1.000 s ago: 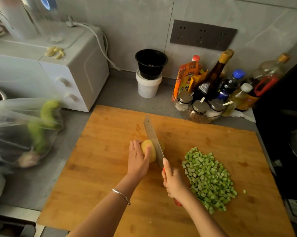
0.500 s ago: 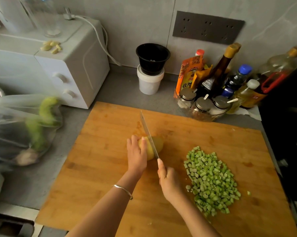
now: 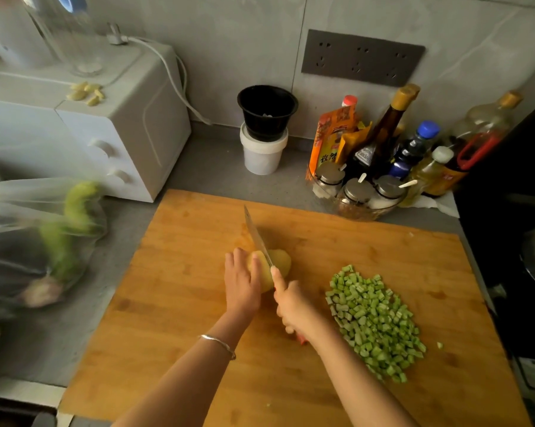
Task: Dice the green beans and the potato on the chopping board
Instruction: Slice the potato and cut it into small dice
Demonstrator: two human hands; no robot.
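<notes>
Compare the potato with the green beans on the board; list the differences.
The potato is yellow and undiced; the green beans are green and already diced. The potato is held by the left hand under the knife; the green beans lie untouched in a heap to its right. Both sit on the chopping board.

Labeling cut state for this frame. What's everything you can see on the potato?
The potato is pale yellow, smooth and rounded, and looks peeled. It lies near the middle of the wooden chopping board. The left hand holds its left part, covering much of it. The knife, gripped by the right hand, is sunk into the top, leaving a bare lump to the right of the blade. Whether the cut goes right through cannot be told. The diced green beans lie apart from it, to the right.
</notes>
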